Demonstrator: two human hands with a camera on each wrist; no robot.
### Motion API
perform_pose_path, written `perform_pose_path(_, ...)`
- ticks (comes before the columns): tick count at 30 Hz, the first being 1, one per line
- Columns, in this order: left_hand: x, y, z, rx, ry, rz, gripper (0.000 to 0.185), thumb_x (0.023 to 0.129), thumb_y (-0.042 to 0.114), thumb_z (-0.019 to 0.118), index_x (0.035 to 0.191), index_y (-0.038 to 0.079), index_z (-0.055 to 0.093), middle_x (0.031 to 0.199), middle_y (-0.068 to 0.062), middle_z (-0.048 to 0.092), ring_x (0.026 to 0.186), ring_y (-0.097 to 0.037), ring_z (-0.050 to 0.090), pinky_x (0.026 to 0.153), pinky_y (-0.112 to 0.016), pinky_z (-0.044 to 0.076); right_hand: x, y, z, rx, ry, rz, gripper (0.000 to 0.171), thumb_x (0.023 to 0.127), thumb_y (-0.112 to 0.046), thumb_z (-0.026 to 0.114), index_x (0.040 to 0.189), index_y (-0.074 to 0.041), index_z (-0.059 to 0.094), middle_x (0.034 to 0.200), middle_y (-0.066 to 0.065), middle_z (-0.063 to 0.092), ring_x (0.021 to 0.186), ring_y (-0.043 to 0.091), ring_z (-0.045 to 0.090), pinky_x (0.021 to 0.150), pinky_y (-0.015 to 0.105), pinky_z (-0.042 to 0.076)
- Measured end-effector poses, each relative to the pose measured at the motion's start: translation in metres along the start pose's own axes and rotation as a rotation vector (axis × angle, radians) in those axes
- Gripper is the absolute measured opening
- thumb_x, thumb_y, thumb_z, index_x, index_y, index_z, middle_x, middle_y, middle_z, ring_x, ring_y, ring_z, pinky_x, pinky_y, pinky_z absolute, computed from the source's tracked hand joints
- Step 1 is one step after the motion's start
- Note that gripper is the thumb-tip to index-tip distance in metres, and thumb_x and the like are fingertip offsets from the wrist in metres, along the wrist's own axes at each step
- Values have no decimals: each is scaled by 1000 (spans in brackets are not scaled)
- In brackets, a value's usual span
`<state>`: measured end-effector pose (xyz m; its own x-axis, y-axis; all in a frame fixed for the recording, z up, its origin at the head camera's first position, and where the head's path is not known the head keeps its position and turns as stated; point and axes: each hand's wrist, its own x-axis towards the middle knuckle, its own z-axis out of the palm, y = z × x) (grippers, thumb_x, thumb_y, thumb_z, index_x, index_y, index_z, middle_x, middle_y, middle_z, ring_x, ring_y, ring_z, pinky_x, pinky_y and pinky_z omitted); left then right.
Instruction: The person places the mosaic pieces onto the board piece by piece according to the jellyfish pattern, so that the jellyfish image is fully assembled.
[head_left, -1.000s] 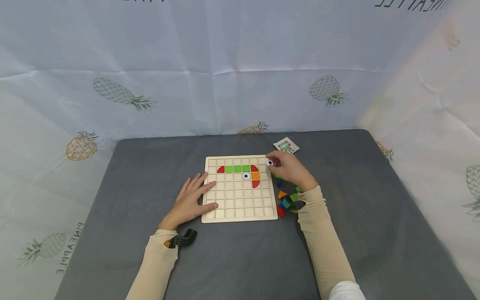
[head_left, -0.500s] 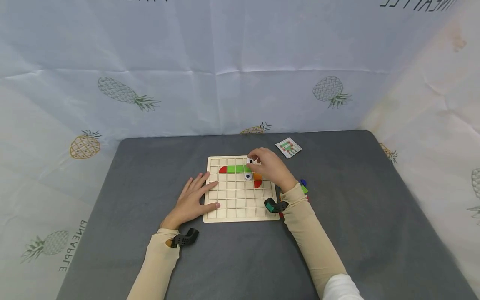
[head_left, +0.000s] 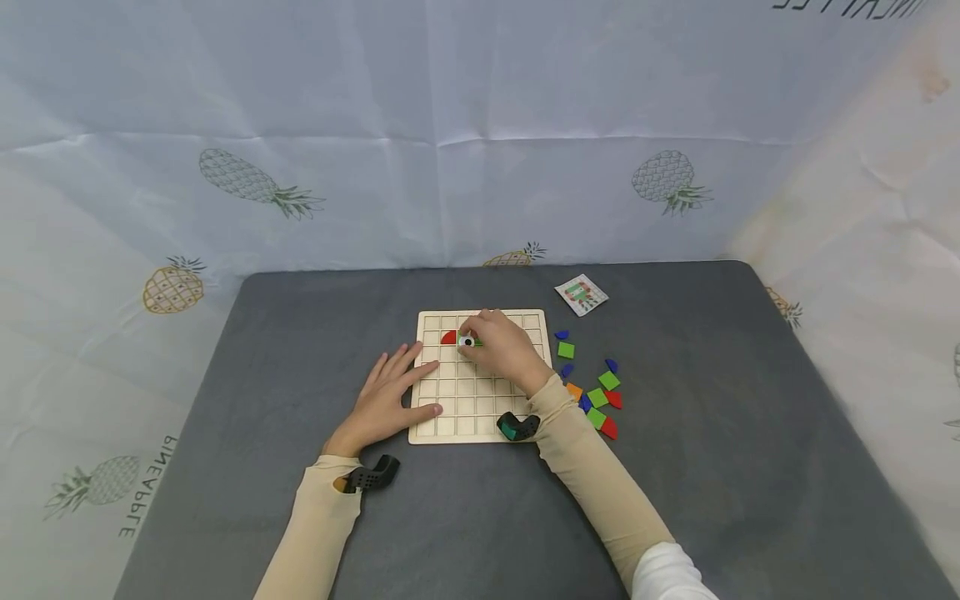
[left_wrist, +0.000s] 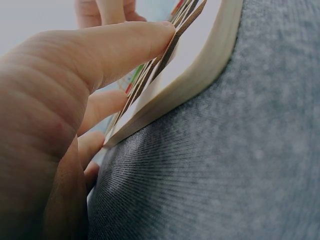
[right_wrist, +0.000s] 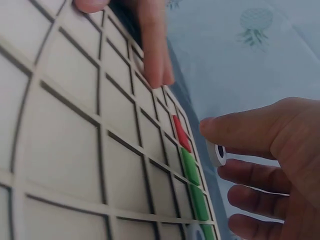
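Observation:
A wooden grid board lies on the grey table. My left hand rests flat on its left edge, fingers straight and spread on the board. My right hand is over the board's upper rows and pinches a white round eye piece between thumb and fingers. A red piece and green squares sit in the second row; the hand hides the rest of that row.
Loose green, blue, orange and red pieces lie on the table right of the board. A small pattern card lies at the back right. The grey table is ringed by a pineapple-print cloth.
My right hand has moved left across the board with the eye piece, from the board's right edge to above the red piece. The loose pieces are now uncovered. The left hand has not moved.

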<state>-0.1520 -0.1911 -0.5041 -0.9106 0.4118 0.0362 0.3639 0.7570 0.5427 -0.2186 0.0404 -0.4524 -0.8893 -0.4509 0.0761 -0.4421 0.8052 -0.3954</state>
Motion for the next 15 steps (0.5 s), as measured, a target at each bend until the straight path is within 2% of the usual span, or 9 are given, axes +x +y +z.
perform_pose_path(6,0,0,-1,-2,3,-2,73,84,60,62,147,31,40,162,1,15,151,-24,8,122,-47,-3,2,-1,10,-73,14,-50,23,89,-33,68,106,-17,70,95,-2,64,87,16,53,71,30,45)
perform_pose_path(15,1,-1,2,-4,-2,-5,73,84,61,62,147,31,39,162,2,14,151,-24,7,122,-48,-3,1,1,14,-81,-2,-36,21,88,-32,70,103,-18,72,101,-2,64,90,16,51,75,31,45)
